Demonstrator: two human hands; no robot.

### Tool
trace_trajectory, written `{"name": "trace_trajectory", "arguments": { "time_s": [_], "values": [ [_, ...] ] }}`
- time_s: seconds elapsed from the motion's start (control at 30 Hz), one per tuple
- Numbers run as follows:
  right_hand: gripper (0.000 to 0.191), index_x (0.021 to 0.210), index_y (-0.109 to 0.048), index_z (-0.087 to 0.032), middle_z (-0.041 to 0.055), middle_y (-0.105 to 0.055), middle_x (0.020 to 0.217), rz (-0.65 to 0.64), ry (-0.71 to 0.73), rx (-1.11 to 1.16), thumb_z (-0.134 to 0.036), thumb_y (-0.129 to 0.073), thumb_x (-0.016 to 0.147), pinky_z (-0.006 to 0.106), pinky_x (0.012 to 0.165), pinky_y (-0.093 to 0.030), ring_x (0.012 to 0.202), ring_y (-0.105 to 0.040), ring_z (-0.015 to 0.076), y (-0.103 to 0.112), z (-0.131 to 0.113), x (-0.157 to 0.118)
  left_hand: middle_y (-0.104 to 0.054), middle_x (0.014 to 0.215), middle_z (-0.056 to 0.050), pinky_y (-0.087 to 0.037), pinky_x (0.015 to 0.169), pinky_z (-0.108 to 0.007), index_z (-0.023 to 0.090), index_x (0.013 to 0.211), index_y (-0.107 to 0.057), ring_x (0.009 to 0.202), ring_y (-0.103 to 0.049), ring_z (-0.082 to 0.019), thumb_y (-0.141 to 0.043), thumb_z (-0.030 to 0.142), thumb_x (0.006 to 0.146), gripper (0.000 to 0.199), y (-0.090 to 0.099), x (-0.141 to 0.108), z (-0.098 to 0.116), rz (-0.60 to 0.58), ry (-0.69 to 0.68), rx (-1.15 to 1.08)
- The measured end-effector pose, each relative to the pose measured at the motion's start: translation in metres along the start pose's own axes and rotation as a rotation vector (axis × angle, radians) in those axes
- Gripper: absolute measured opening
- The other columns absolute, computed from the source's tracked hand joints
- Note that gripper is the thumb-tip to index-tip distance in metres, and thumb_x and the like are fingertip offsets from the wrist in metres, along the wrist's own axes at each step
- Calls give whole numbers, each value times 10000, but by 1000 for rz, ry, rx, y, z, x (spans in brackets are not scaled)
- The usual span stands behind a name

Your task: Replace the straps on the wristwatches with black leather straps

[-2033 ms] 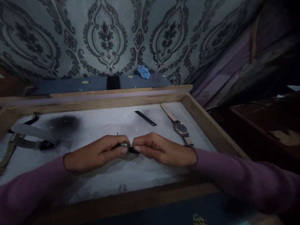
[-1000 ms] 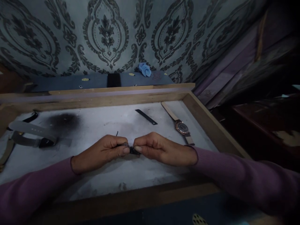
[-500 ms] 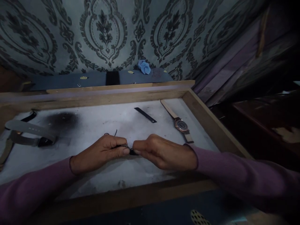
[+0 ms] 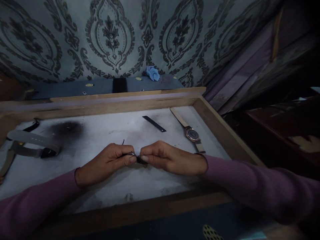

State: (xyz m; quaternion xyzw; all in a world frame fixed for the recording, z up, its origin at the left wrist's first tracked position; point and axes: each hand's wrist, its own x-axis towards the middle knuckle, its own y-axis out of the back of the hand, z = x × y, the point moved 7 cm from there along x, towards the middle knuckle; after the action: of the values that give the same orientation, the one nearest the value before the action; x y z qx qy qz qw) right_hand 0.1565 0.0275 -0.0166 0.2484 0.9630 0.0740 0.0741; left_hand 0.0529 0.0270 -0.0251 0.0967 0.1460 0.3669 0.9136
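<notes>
My left hand (image 4: 110,162) and my right hand (image 4: 170,158) meet above the white floor of a shallow wooden tray (image 4: 125,105). Between them is a small dark piece with a shiny metal edge, which looks like a dark watch (image 4: 140,160); most of it is hidden by the fingers. Thumb and fingers of my left hand pinch its left end. The right thumb and bent fingers grip the other end. A thin black tip (image 4: 123,141) sticks up behind the left hand. Beyond my hands lies a flat black blade-like strip (image 4: 154,123).
A wristwatch (image 4: 192,134) with an open strap lies at the tray's right. Grey watch straps (image 4: 35,141) and a dark smudge (image 4: 66,130) are at the left. Behind the tray's rim are a black rectangular object (image 4: 120,85) and a crumpled blue cloth (image 4: 153,73).
My right hand has turned slightly, its fingers now straighter along the dark piece. The left hand keeps its pinch. A small dark loop behind the left hand is no longer visible.
</notes>
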Motion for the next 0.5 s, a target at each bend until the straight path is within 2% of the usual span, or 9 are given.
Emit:
{"name": "trace_trajectory", "arguments": {
  "time_s": [0.1, 0.2, 0.33, 0.5],
  "values": [
    [349, 714, -434, -158, -82, -274, 569, -5, -17, 111, -413, -414, 951, 208, 462, -219, 488, -231, 57, 1, 3, 1, -436, 664, 29, -317, 568, -230, 144, 706, -535, 619, -402, -107, -433, 340, 916, 305, 1, 1, 0, 29, 15, -3],
    [396, 704, -426, -160, -82, -269, 568, 39, -13, 143, -484, -431, 932, 208, 454, -206, 489, -227, 57, 4, 5, 1, -418, 660, 38, -289, 529, -216, 142, 736, -548, 585, -364, -93, -437, 343, 918, 293, 3, 2, 0, 49, 24, -63],
    [389, 718, -431, -156, -71, -289, 588, 86, 16, 70, -474, -422, 941, 209, 470, -230, 512, -252, 63, 6, 1, 1, -311, 587, 72, -227, 460, -203, 148, 711, -515, 500, -271, -72, -445, 362, 922, 308, 4, 3, -2, 39, 50, -138],
    [363, 730, -435, -158, -71, -289, 592, 93, 17, 45, -454, -435, 941, 208, 473, -241, 511, -254, 64, 6, -1, 1, -291, 567, 82, -194, 432, -202, 147, 723, -516, 475, -235, -67, -439, 368, 925, 310, 3, 3, -4, 25, 62, -155]
  ]
}}
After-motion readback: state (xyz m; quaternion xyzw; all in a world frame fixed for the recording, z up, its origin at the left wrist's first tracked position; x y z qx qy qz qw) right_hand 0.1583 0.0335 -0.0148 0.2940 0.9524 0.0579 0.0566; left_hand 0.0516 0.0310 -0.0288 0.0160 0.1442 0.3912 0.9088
